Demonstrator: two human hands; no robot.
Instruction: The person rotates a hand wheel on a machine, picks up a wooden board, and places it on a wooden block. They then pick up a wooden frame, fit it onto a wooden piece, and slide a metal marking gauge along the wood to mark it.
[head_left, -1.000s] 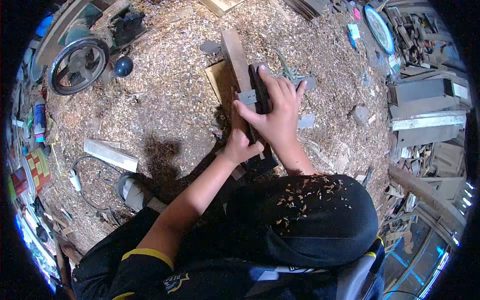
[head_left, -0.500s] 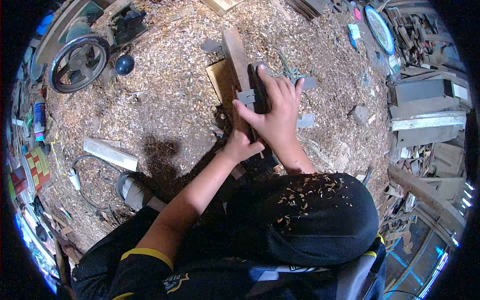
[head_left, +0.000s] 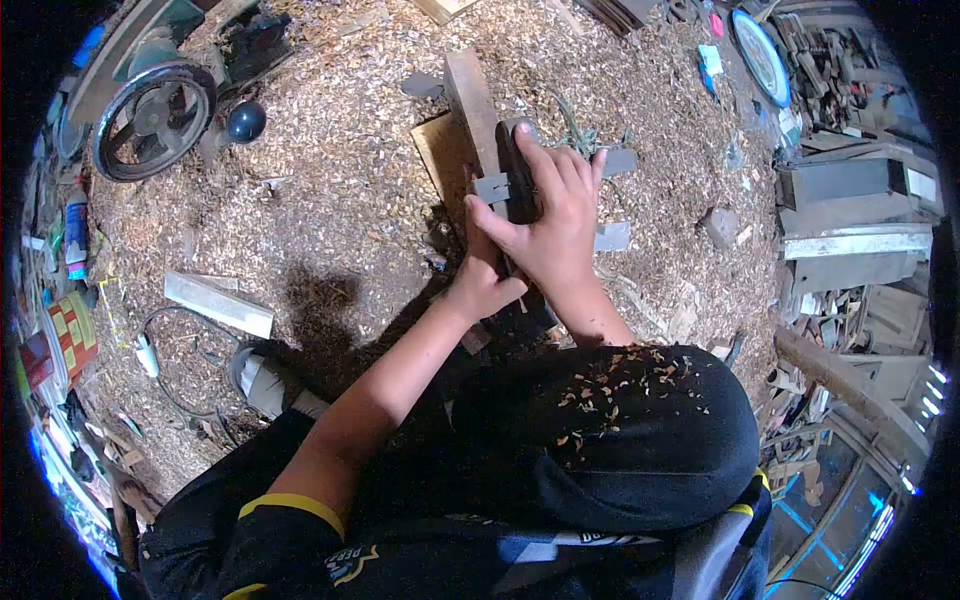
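Note:
My left hand [head_left: 484, 288] is wrapped low around the side of a long brown wood piece [head_left: 472, 105], its thumb pointing right. My right hand [head_left: 562, 215] lies over a dark elongated block [head_left: 519, 180] beside that piece, fingers forward and thumb to the left. Between thumb and index finger, a small grey plate [head_left: 491, 188] with a slot lies across the block and the wood. The thumb tip touches near the plate's lower left edge. A lighter board [head_left: 438, 155] lies on the ground just left of the wood piece. My palms hide the lower parts.
Wood shavings cover the ground. A handwheel [head_left: 155, 120] and a dark ball [head_left: 246, 122] are at upper left. A pale wood offcut [head_left: 219, 304] and a cable [head_left: 175, 400] lie left. Grey plates [head_left: 612, 237] and a stone [head_left: 719, 227] are right; my knee [head_left: 640, 440] is near.
The hands, wood piece and plate hold nearly the same pose. The view has shifted very slightly, and the wood's far end sits a little higher in it.

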